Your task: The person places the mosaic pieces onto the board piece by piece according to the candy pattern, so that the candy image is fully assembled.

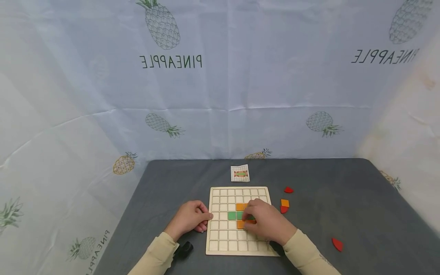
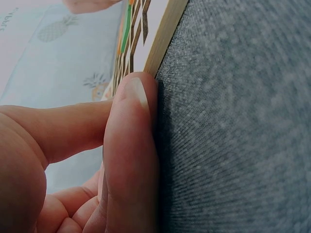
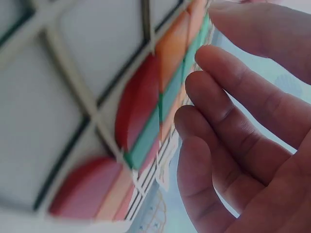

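A square wooden grid board [image 1: 219, 244] lies on the dark table. Orange square tiles [image 1: 240, 207] and green square tiles [image 1: 232, 215] sit in its middle rows. Red rounded pieces [image 3: 141, 104] also lie in the grid, mostly hidden by the hand in the head view. My left hand [image 1: 190, 219] rests at the board's left edge, its thumb [image 2: 130, 145] touching the rim. Over the tiles is my right hand [image 1: 269, 221], fingertips bent down by the orange and green rows. No piece shows between its fingers [image 3: 211, 97].
A small pattern card [image 1: 240, 173] lies beyond the board. Right of the board are a red rounded piece [image 1: 288, 190], a loose orange square [image 1: 285, 203] touching a red piece [image 1: 283, 209], and another red piece [image 1: 337, 244] nearer. A pineapple-print cloth [image 1: 220, 133] hangs behind the table.
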Action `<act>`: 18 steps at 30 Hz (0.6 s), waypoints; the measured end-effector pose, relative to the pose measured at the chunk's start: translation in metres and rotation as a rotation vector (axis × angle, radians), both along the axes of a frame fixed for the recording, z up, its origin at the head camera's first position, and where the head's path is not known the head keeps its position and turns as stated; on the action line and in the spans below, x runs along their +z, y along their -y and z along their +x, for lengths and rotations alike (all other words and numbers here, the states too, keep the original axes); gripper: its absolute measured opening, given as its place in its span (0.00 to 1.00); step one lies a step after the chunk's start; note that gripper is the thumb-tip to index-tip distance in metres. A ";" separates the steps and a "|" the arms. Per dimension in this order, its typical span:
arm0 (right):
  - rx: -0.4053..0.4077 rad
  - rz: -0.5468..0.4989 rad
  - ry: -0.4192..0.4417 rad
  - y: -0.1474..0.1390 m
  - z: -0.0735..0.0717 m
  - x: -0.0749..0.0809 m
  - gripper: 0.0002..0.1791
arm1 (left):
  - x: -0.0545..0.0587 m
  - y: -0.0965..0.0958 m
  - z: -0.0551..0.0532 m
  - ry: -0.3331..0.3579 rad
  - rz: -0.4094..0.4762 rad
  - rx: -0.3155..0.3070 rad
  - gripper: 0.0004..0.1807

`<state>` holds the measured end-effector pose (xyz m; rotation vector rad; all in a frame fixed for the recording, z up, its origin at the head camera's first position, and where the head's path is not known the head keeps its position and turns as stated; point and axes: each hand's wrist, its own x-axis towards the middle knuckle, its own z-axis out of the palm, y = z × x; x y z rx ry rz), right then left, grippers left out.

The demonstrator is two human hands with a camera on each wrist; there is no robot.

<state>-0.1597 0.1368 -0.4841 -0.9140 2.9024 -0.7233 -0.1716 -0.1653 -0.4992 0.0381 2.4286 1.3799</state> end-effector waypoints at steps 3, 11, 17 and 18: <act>-0.037 -0.012 0.004 -0.014 -0.001 0.001 0.06 | -0.001 -0.001 0.000 0.002 0.002 -0.003 0.14; -0.119 0.030 0.010 -0.057 0.004 0.009 0.06 | -0.001 -0.001 -0.001 0.007 -0.001 0.002 0.14; -0.179 0.092 0.000 -0.096 0.014 0.010 0.10 | -0.002 -0.001 -0.003 0.011 -0.006 0.011 0.14; -0.183 0.096 0.006 -0.103 0.015 0.009 0.11 | -0.002 -0.001 -0.003 0.010 -0.008 0.014 0.14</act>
